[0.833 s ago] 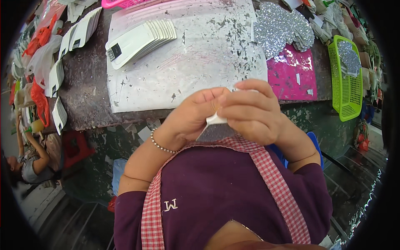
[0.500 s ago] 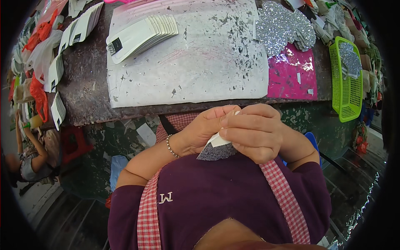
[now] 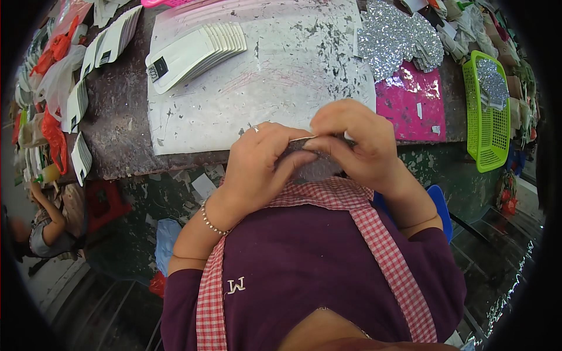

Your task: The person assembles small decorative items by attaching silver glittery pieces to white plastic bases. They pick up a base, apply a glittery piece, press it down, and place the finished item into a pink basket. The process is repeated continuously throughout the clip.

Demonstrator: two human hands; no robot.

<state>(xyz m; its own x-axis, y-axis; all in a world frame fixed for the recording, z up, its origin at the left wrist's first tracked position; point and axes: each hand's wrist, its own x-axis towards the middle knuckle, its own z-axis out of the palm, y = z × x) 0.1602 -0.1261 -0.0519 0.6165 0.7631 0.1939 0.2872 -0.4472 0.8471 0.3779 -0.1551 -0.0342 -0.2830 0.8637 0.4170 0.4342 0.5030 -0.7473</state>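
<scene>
My left hand (image 3: pixel 253 168) and my right hand (image 3: pixel 366 140) are close together in front of the table edge. Between them is a thin, flat piece with a grey glitter-like face (image 3: pixel 319 169) and a pale edge, pinched by the thumb and fingers of each hand. Its lower part is blurred, and much of it is hidden by my fingers. Just beyond my hands lies a worn white sheet (image 3: pixel 257 111). On that sheet rests a fanned stack of white cards (image 3: pixel 196 52), each with a dark square near one end.
Silver glitter pieces (image 3: pixel 389 44) are piled at the far right, partly over a pink sheet (image 3: pixel 410 114). A green basket (image 3: pixel 489 140) holds more of them. Further fanned white cards (image 3: pixel 78 102) and plastic bags (image 3: pixel 61 73) line the left side. Another person (image 3: pixel 50 225) is at the far left.
Both hands have moved up and away from my chest toward the table edge, carrying the glitter piece. It was tilted with a white part showing; now its edge is stretched between both pinches.
</scene>
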